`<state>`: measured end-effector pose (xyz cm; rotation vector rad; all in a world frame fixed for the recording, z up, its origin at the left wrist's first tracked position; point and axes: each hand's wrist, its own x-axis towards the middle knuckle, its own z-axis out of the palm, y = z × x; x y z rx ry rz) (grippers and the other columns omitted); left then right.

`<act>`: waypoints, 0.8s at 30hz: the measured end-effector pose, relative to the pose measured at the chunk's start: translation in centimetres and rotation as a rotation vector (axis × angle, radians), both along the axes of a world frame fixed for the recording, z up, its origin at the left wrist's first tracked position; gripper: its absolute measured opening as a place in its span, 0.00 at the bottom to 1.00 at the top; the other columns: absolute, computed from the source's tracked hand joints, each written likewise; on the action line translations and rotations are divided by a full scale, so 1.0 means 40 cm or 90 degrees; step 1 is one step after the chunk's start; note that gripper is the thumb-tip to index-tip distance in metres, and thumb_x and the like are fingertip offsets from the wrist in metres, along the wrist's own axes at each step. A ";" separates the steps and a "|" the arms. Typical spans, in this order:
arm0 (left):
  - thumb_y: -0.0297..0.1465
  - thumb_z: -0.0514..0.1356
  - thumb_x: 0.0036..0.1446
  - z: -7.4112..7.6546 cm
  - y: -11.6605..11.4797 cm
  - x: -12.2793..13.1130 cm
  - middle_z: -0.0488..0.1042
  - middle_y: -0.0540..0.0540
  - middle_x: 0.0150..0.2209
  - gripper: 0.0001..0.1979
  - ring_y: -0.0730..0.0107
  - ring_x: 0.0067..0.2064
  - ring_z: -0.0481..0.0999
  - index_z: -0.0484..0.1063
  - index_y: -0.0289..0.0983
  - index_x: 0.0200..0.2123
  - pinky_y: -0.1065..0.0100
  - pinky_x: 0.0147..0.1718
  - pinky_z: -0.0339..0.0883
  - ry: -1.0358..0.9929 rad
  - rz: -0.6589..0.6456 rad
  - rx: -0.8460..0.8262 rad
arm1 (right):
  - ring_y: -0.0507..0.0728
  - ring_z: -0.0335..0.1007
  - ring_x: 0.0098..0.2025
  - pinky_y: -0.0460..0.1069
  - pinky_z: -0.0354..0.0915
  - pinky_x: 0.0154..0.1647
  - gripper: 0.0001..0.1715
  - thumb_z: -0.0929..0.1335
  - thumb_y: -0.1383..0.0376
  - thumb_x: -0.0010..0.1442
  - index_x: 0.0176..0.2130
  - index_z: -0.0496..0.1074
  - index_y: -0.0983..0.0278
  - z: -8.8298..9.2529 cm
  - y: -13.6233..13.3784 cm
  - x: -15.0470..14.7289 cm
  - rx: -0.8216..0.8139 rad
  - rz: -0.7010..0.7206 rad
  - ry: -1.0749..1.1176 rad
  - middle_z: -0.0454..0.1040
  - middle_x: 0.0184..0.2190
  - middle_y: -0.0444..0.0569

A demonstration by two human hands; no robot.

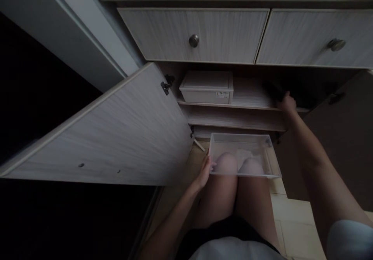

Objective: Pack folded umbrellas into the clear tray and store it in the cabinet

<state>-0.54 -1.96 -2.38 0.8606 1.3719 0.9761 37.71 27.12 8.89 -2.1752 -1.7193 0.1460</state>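
Note:
A clear plastic box (244,175), open at the top, rests on my knees. My left hand (205,170) holds its left side, fingers against the wall. On the right, my right hand (288,102) reaches into the cabinet at the upper shelf (250,95). Its fingers are closed on a dark, long object (273,90) lying there, whose kind is lost in shadow. More dark shapes sit deeper behind the hand. A lidded pale storage box (206,88) with a small label stands at the left end of that shelf.
The left cabinet door (116,135) hangs wide open towards me; the right door (329,143) is open too, beside my right arm. Above are two shut drawers with round knobs (194,40). A lower shelf (236,119) and the tiled floor (297,221) lie below.

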 end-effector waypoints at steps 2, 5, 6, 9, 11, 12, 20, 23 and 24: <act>0.60 0.55 0.59 0.009 -0.001 -0.001 0.75 0.39 0.57 0.39 0.57 0.48 0.77 0.68 0.41 0.64 0.60 0.46 0.69 -0.001 0.005 0.000 | 0.66 0.73 0.48 0.56 0.65 0.47 0.33 0.71 0.63 0.59 0.59 0.62 0.74 0.006 -0.029 -0.005 0.012 -0.050 0.045 0.74 0.44 0.67; 0.60 0.55 0.59 0.015 -0.002 0.001 0.73 0.38 0.60 0.40 0.57 0.48 0.78 0.67 0.41 0.65 0.61 0.46 0.70 0.006 0.010 0.005 | 0.64 0.73 0.45 0.57 0.68 0.48 0.25 0.72 0.62 0.57 0.53 0.66 0.65 0.010 -0.095 -0.004 0.094 -0.003 0.174 0.74 0.40 0.56; 0.59 0.55 0.59 0.015 -0.001 0.001 0.72 0.38 0.60 0.39 0.57 0.48 0.78 0.67 0.41 0.65 0.62 0.45 0.70 0.008 0.009 0.003 | 0.63 0.73 0.44 0.57 0.69 0.48 0.24 0.72 0.61 0.56 0.51 0.67 0.64 0.009 -0.122 -0.001 0.119 0.035 0.226 0.74 0.39 0.54; 0.58 0.54 0.61 0.016 0.001 0.005 0.72 0.37 0.61 0.38 0.56 0.49 0.77 0.67 0.40 0.65 0.63 0.45 0.70 0.013 0.016 -0.013 | 0.60 0.72 0.40 0.56 0.71 0.45 0.26 0.74 0.54 0.53 0.47 0.66 0.61 0.013 -0.221 0.012 0.123 0.191 0.358 0.73 0.38 0.50; 0.58 0.54 0.61 0.018 0.000 0.006 0.73 0.38 0.60 0.38 0.56 0.49 0.77 0.68 0.41 0.65 0.63 0.45 0.70 0.013 0.024 -0.016 | 0.60 0.73 0.41 0.56 0.71 0.44 0.30 0.74 0.49 0.51 0.47 0.66 0.60 0.026 -0.298 0.018 0.078 0.319 0.381 0.74 0.40 0.50; 0.59 0.54 0.61 0.020 -0.001 0.006 0.73 0.38 0.60 0.38 0.56 0.49 0.77 0.67 0.42 0.65 0.62 0.45 0.70 0.013 0.022 -0.012 | 0.60 0.73 0.41 0.55 0.71 0.44 0.31 0.74 0.47 0.51 0.48 0.67 0.59 0.036 -0.337 0.019 0.047 0.380 0.370 0.74 0.41 0.50; 0.57 0.56 0.61 0.038 -0.017 0.014 0.72 0.41 0.62 0.39 0.60 0.47 0.78 0.60 0.46 0.70 0.62 0.47 0.71 -0.006 0.017 0.026 | 0.61 0.76 0.39 0.53 0.70 0.41 0.19 0.68 0.57 0.61 0.51 0.67 0.60 0.084 -0.549 -0.055 -0.143 0.625 0.144 0.77 0.42 0.51; 0.57 0.57 0.61 0.042 -0.018 0.020 0.70 0.42 0.63 0.38 0.62 0.44 0.78 0.60 0.47 0.70 0.63 0.44 0.71 -0.006 0.020 0.031 | 0.62 0.76 0.43 0.54 0.70 0.44 0.18 0.67 0.62 0.61 0.51 0.67 0.60 0.057 -0.555 -0.091 -0.127 0.648 0.103 0.77 0.44 0.53; 0.56 0.57 0.61 0.043 -0.018 0.021 0.69 0.42 0.64 0.38 0.62 0.44 0.78 0.60 0.47 0.69 0.63 0.43 0.71 -0.007 0.022 0.031 | 0.63 0.76 0.44 0.54 0.70 0.45 0.18 0.67 0.63 0.61 0.51 0.67 0.60 0.045 -0.552 -0.100 -0.117 0.653 0.097 0.77 0.45 0.54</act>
